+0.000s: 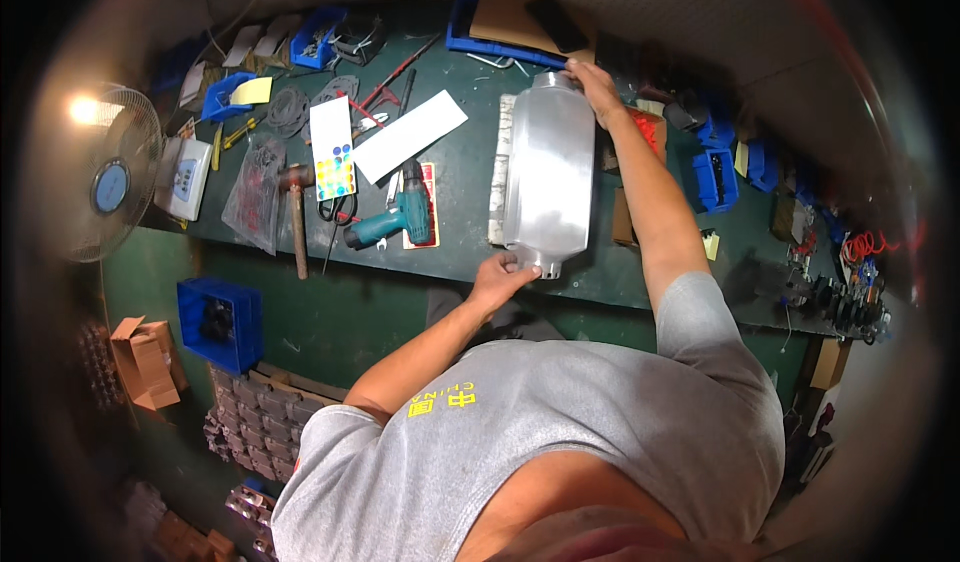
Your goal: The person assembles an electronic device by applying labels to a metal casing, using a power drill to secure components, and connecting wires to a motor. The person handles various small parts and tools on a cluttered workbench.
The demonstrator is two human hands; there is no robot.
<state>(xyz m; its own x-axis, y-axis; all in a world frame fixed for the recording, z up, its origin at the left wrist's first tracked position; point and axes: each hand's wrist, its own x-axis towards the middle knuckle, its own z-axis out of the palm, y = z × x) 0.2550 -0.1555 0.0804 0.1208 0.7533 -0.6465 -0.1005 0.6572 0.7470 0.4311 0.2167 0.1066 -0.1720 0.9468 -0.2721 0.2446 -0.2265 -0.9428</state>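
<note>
A shiny silver metal canister (550, 172), with a narrow neck at either end, lies lengthwise on the green workbench. My left hand (497, 284) grips the neck at its near end, thumb and fingers closed there just over the bench edge. At the far end, my right hand (594, 90) has its fingers bent over the other neck. Along the canister's left side runs a pale, ribbed strip (500, 167), partly covered by it. A teal cordless drill (395, 217) rests to the left, near the front edge.
A hammer (297, 217), a sticker sheet (333, 147) and a white sheet (412, 137) lie left on the bench (455, 222). A fan (110, 177) stands far left. Blue bins (715, 180) line the right side; a blue crate (220, 324) sits below, left.
</note>
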